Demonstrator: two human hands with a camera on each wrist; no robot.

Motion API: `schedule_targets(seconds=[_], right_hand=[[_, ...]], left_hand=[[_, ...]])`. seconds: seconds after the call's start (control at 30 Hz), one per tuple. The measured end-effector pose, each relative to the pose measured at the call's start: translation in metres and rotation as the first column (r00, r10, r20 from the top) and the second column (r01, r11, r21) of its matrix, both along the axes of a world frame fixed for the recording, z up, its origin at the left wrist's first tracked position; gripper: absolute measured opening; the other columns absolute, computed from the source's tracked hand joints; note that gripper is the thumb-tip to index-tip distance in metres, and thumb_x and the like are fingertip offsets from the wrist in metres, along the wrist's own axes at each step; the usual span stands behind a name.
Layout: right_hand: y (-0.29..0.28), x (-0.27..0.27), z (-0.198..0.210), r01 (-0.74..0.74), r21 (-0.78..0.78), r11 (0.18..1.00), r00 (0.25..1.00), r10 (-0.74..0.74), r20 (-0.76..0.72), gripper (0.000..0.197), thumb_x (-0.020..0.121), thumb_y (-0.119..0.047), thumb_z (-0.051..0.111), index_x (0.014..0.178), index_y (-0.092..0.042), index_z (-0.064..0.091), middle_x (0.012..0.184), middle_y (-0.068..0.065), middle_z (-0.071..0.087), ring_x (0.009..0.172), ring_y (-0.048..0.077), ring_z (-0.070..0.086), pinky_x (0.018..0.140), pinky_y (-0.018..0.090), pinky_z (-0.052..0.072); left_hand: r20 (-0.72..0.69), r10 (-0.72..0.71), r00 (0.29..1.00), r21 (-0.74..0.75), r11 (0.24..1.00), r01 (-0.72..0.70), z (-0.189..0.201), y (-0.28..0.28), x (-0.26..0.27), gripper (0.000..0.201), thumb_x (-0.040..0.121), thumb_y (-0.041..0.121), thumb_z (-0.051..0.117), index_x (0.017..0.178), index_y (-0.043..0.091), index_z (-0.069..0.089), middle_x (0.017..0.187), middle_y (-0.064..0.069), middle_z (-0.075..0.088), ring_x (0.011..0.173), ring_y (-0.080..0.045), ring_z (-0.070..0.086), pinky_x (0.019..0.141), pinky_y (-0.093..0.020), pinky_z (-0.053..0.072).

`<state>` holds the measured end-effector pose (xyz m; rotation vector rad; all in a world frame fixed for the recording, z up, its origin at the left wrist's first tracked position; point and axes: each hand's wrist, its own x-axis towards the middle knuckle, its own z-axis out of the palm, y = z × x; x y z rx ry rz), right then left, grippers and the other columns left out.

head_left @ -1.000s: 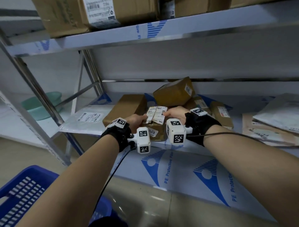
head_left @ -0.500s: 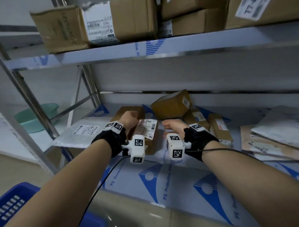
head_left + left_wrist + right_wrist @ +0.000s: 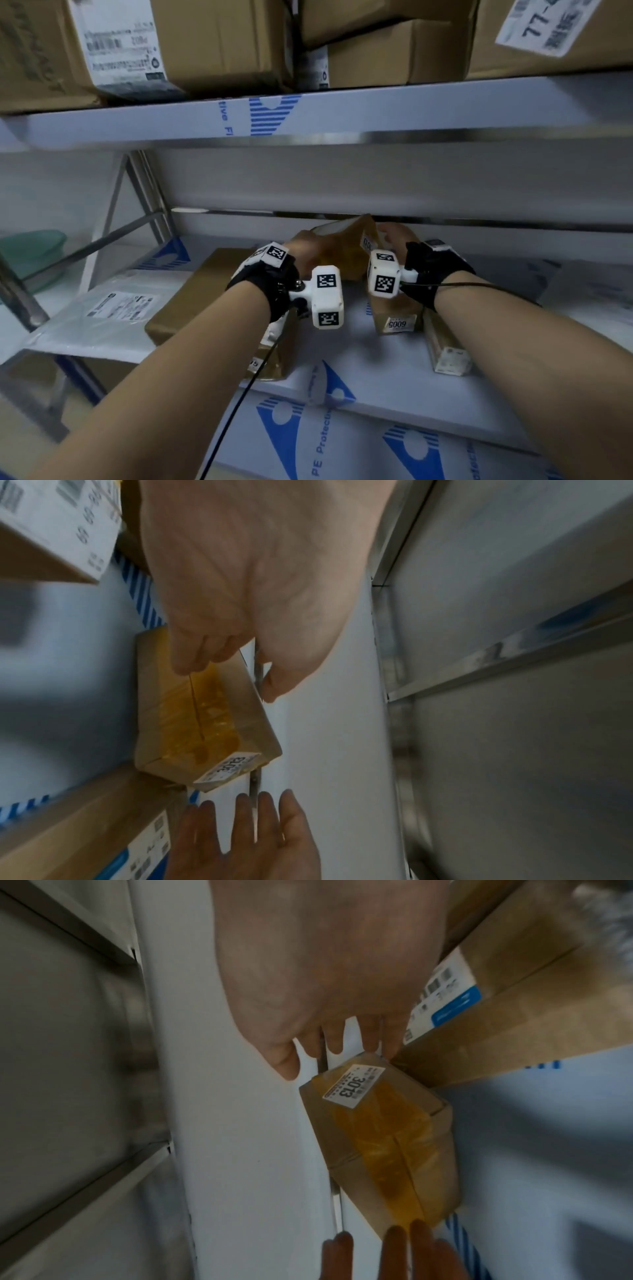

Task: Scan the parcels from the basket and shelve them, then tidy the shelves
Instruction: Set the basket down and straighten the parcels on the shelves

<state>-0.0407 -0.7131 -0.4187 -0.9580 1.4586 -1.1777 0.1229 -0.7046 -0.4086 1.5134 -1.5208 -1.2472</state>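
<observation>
Head view downward — wrist views close, sharing box (image 3: 202, 718)

Black wrist straps (image 3: 270, 284) | white camera blocks (image 3: 327, 296) with square codes | thin black cables (image 3: 239, 404) | bare forearms

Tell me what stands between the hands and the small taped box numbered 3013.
Nothing visible. The left hand is at one end of the small taped box, the right hand at the labelled end; firm contact is unclear.
</observation>
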Motion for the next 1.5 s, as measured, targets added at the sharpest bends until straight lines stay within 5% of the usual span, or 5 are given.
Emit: schedule_targets(seconds=[0.33, 0.57, 0.87, 1.33, 1.5], right_hand=[[-0.061, 0.009, -0.019, -0.064, -0.026, 0.998, 0.985, 0.059, -0.163, 0.055, 0.101, -0.04, 0.041, 0.136, 0.002, 0.046, 0.141, 0.019, 0.048, 0.127, 0.036, 0.047, 0.11, 0.043, 0.035], [-0.032, 0.0, -0.004, -0.099, -0.058, 0.993, 0.994, 0.101, 0.032, 0.049, 0.096, -0.035, 0.055, 0.131, -0.001, 0.053, 0.133, 0.011, 0.056, 0.121, 0.029, 0.054, 0.103, 0.036, 0.043], [0.057, 0.018, -0.036, -0.166, 0.137, 0.976, 0.964, 0.131, 0.233, 0.016, 0.093, -0.007, 0.044, 0.077, -0.006, 0.048, 0.081, 0.013, 0.052, 0.085, 0.031, 0.054, 0.098, 0.043, 0.046], [0.124, 0.026, -0.064, -0.213, 0.212, 0.954, 0.976, 0.197, 0.094, 0.023, 0.098, -0.028, 0.053, 0.083, -0.011, 0.054, 0.071, 0.005, 0.052, 0.07, 0.022, 0.053, 0.089, 0.041, 0.047], [0.12, 0.033, -0.063, -0.246, 0.192, 0.95, 0.969, 0.241, 0.049, 0.038, 0.095, -0.033, 0.057, 0.121, -0.006, 0.056, 0.113, 0.014, 0.064, 0.1, 0.03, 0.063, 0.096, 0.043, 0.048]], left_hand=[[-0.105, -0.03, 0.994, 0.113, 0.993, 0.042, -0.016, -0.033, 0.008, 0.021, 0.102, 0.024, 0.044, 0.088, 0.01, 0.052, 0.076, -0.003, 0.051, 0.064, -0.012, 0.051, 0.041, -0.013, 0.048], [-0.185, 0.032, 0.982, -0.093, 0.994, -0.05, 0.02, -0.014, 0.026, 0.044, 0.098, 0.016, 0.051, 0.14, 0.006, 0.044, 0.134, -0.01, 0.053, 0.119, -0.021, 0.052, 0.08, -0.02, 0.047], [0.009, -0.026, 1.0, -0.275, 0.961, 0.027, 0.046, 0.061, 0.039, 0.043, 0.09, -0.005, 0.053, 0.125, 0.016, 0.063, 0.121, -0.004, 0.065, 0.103, -0.022, 0.062, 0.078, -0.025, 0.052], [0.198, 0.0, 0.98, -0.033, 0.999, 0.007, -0.021, 0.111, 0.06, 0.058, 0.091, -0.005, 0.056, 0.144, 0.005, 0.037, 0.135, -0.017, 0.052, 0.117, -0.029, 0.054, 0.096, -0.036, 0.049], [0.237, -0.032, 0.971, 0.068, 0.998, 0.017, -0.029, 0.107, 0.064, 0.036, 0.093, 0.004, 0.055, 0.129, 0.004, 0.055, 0.12, -0.016, 0.062, 0.109, -0.031, 0.06, 0.1, -0.046, 0.047]])
